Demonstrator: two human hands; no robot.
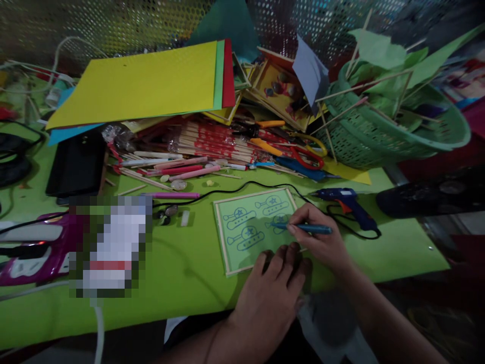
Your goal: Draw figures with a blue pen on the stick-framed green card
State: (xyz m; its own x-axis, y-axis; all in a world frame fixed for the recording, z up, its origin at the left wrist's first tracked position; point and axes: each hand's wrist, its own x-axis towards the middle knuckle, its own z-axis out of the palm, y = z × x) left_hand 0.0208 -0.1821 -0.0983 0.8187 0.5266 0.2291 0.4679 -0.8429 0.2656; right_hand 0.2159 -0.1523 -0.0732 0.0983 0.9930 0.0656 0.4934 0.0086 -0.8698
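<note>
My right hand [322, 242] grips a blue pen [312, 229], its tip on a green card [242, 258] edged with thin wooden sticks. Several tank-like outlines with stars [248, 237] are drawn on the card in dark ink; the one under the pen is partly hidden by my right fingers. Across the card's lower right edge rests my left hand [269, 293], fingers spread and slightly bent, holding nothing.
A blue glue gun [348, 202] with a black cord lies right of the card. Behind are scissors [308, 157], pens, bundled sticks [215, 141], yellow sheets [144, 81] and a green basket [382, 131]. Leftward are a dark phone [78, 164] and a purple power strip [49, 247].
</note>
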